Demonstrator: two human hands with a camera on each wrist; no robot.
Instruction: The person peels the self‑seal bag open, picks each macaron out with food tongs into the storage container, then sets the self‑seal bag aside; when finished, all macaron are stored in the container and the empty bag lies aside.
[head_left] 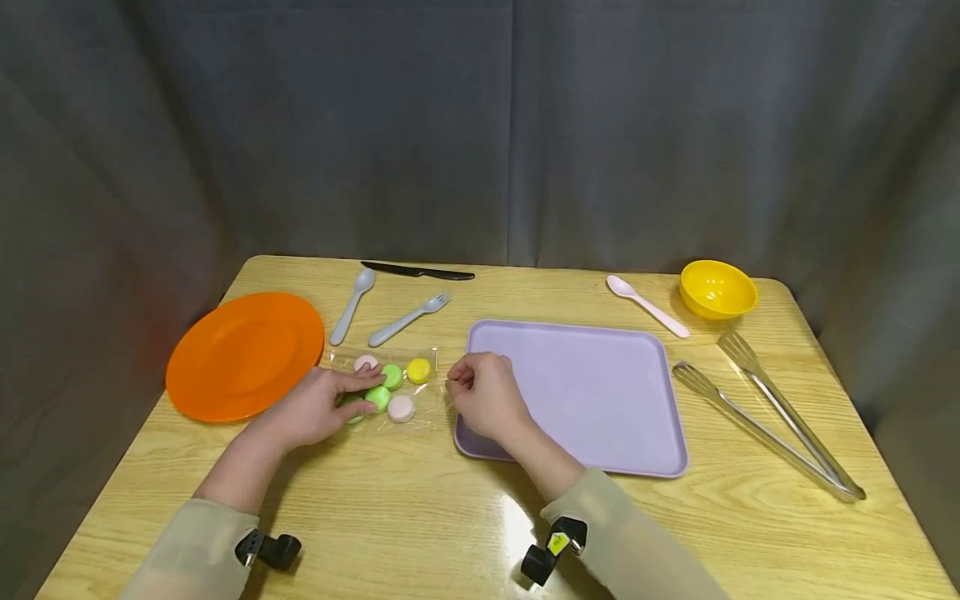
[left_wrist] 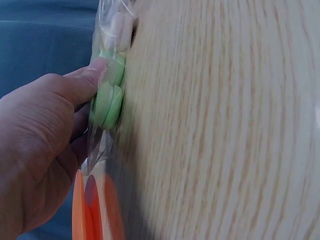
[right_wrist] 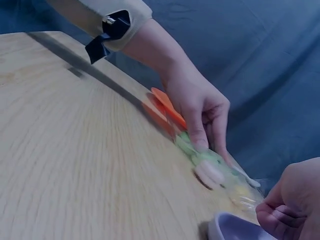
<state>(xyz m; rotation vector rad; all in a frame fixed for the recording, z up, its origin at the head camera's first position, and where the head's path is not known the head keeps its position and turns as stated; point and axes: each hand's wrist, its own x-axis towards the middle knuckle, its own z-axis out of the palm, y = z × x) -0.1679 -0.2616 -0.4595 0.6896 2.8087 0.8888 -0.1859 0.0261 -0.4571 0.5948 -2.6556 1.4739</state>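
Observation:
A clear plastic bag (head_left: 429, 406) holding several green, pale pink and yellow macarons (head_left: 401, 408) lies between the orange plate and the lilac tray. My left hand (head_left: 322, 404) rests on the bag's left part, its fingers and thumb spread out over the macarons. In the left wrist view the thumb presses beside a green macaron (left_wrist: 114, 106). My right hand (head_left: 489, 396) is at the bag's right end, over the tray's left edge, with fingers curled and thumb against them. The right wrist view shows its fingertips (right_wrist: 265, 210) pinching the bag's end.
The orange plate (head_left: 247, 358) is at left, the lilac tray (head_left: 592, 400) in the middle. Behind lie a grey spoon (head_left: 351, 308), grey fork (head_left: 408, 321) and black knife (head_left: 416, 271). To the right are a pink spoon (head_left: 647, 307), yellow bowl (head_left: 716, 292) and metal tongs (head_left: 780, 425).

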